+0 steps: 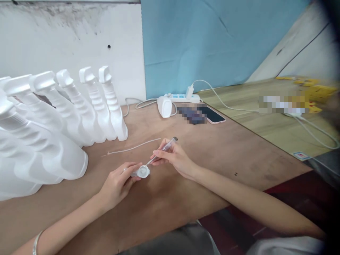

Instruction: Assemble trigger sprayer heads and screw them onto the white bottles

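Note:
Between the fingers of my left hand [119, 184] is a small white plastic part [143, 171] with a round, cup-like end facing up. My right hand [172, 157] grips a slim screwdriver [166, 146] with a clear handle and dark end cap. Its thin shaft slants down to the left, and the tip reaches the round end of the white part. Whether a screw sits inside is too small to tell. Just beyond both hands, a thin white tube or wire [134, 147] lies on the brown table [202, 148].
Several tall white ribbed plastic shells [92, 106] stand along the left side. Toward the back are a white power strip [183, 97], a small white device [164, 107] and a phone [214, 115]. White cables [225, 105] cross to a second, wood-patterned table [247, 120] with yellow items.

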